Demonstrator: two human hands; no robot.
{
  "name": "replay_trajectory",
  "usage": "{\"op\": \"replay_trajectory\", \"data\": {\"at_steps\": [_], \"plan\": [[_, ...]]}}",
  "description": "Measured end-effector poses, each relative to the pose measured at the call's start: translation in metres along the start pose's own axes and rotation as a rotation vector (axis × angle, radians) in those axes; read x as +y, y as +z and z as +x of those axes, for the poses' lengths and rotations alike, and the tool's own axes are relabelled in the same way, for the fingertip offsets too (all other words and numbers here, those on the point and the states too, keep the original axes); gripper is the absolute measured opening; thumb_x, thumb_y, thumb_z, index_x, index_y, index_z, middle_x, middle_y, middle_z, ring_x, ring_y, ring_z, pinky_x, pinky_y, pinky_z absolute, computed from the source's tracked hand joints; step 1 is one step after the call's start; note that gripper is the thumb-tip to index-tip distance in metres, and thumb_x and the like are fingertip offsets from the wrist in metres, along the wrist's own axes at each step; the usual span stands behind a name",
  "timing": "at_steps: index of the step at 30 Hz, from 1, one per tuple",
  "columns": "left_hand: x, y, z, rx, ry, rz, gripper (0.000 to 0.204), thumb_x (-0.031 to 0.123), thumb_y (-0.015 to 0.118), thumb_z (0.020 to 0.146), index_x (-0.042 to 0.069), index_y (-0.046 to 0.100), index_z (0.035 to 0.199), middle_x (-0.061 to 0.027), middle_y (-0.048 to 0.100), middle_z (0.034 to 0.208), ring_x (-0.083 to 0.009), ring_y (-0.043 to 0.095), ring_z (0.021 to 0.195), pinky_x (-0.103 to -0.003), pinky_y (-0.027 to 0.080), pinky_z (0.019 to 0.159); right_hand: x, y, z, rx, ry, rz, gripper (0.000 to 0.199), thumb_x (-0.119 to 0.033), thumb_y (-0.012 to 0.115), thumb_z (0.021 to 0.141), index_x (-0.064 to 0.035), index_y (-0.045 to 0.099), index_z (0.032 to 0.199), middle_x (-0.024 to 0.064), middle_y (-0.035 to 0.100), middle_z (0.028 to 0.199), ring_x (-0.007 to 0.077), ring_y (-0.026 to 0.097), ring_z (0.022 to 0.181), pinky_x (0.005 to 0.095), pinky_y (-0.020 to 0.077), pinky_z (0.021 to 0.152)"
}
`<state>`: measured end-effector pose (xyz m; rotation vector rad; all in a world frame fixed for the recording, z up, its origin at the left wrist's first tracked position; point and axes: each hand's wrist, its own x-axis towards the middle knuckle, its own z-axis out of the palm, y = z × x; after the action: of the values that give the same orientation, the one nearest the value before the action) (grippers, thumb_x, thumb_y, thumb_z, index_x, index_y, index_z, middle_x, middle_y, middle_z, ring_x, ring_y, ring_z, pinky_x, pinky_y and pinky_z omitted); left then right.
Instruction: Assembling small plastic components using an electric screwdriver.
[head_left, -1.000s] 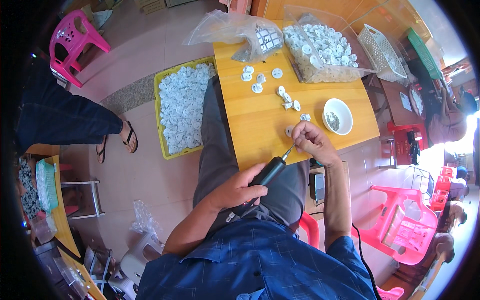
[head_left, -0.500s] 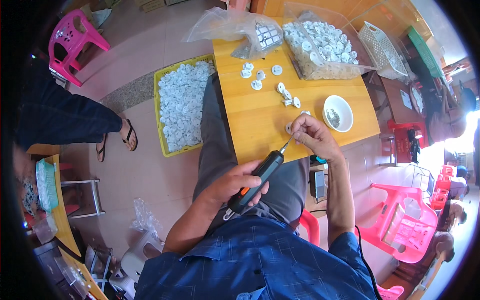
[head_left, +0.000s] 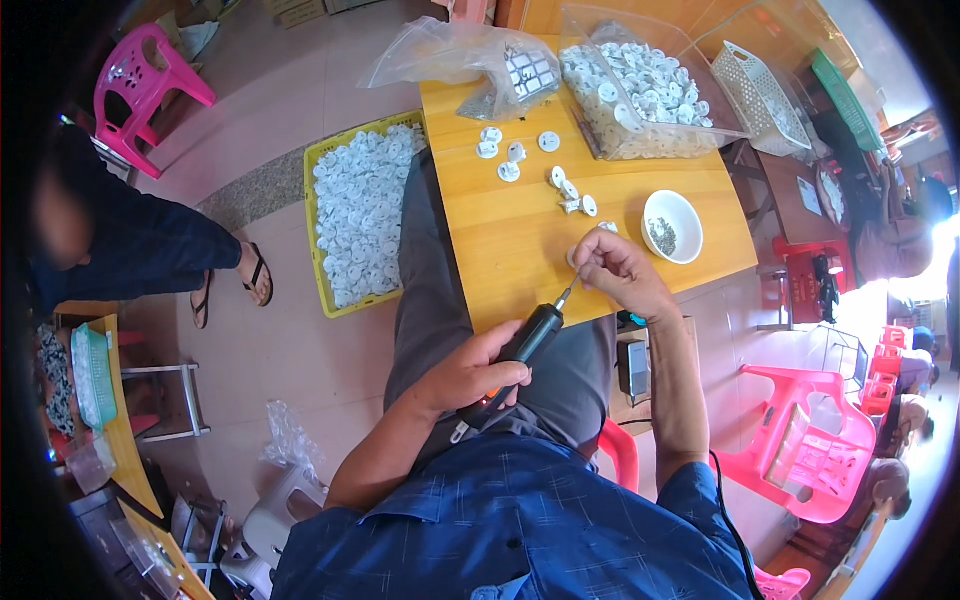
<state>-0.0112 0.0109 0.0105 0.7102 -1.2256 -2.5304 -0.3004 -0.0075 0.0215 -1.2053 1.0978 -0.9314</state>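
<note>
Your left hand (head_left: 482, 372) is wrapped round a black powered screwdriver (head_left: 540, 332).
Jutting ahead of that hand, it looks rigid, fairly light, best gripped mid-body; by its tip (head_left: 566, 297), your right hand (head_left: 625, 276) bunches, its hold unclear.

Pink chair (head_left: 148, 48) stood top L, nr. bystander's dark trousers (head_left: 140, 240) & flip-flops (head_left: 262, 275). Lower L: teal basket (head_left: 104, 385) on side tbl. (head_left: 140, 450); clear bag (head_left: 290, 435) by grey stool (head_left: 270, 508). R: 2nd pink chair (head_left: 848, 445); red stools (head_left: 880, 390) & ppl. (head_left: 915, 375) in bkgd.; green basket (head_left: 845, 100) top R.
</note>
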Motion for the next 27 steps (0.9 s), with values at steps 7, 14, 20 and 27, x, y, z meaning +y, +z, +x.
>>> {"op": "replay_trajectory", "data": {"at_steps": [7, 14, 20, 27], "plan": [[0.002, -0.003, -0.002, -0.005, -0.019, -0.062, 0.058, 0.015, 0.06, 0.094, 0.001, 0.04, 0.147, -0.0072, 0.062, 0.094, -0.0123, 0.062, 0.071, -0.026, 0.052, 0.066, 0.0, 0.0, 0.003, -0.044, 0.0, -0.006, 0.011, 0.0, 0.063, 0.096, -0.0059, 0.056, 0.102, -0.006, 0.052, 0.084, 0.0023, 0.049, 0.075, 0.0206, 0.0434, 0.069], [0.001, -0.005, -0.001, 0.002, 0.02, -0.041, 0.06, 0.014, 0.06, 0.095, 0.0, 0.038, 0.149, -0.0075, 0.062, 0.094, -0.0125, 0.062, 0.071, -0.027, 0.053, 0.066, 0.01, -0.001, 0.004, 0.034, -0.073, 0.121, 0.02, -0.003, 0.066, 0.097, -0.0045, 0.057, 0.114, -0.0006, 0.062, 0.101, 0.0054, 0.059, 0.083, 0.0212, 0.0485, 0.079], [0.005, -0.005, -0.002, 0.034, 0.036, -0.012, 0.06, 0.013, 0.059, 0.094, 0.0, 0.037, 0.148, -0.0077, 0.063, 0.093, -0.0124, 0.063, 0.071, -0.027, 0.053, 0.064, 0.018, -0.012, 0.003, 0.366, -0.124, -0.108, 0.018, -0.002, 0.066, 0.095, -0.0033, 0.061, 0.112, 0.0013, 0.063, 0.104, 0.0075, 0.06, 0.084, 0.0248, 0.0511, 0.076], [0.002, -0.005, 0.001, 0.101, 0.023, 0.04, 0.056, 0.011, 0.06, 0.094, 0.0, 0.04, 0.145, -0.007, 0.063, 0.092, -0.0122, 0.063, 0.072, -0.026, 0.052, 0.063, 0.021, 0.008, 0.002, 0.541, -0.179, -0.682, 0.023, -0.008, 0.073, 0.088, -0.0007, 0.065, 0.108, 0.009, 0.063, 0.097, 0.014, 0.061, 0.072, 0.0295, 0.0517, 0.066]]}}
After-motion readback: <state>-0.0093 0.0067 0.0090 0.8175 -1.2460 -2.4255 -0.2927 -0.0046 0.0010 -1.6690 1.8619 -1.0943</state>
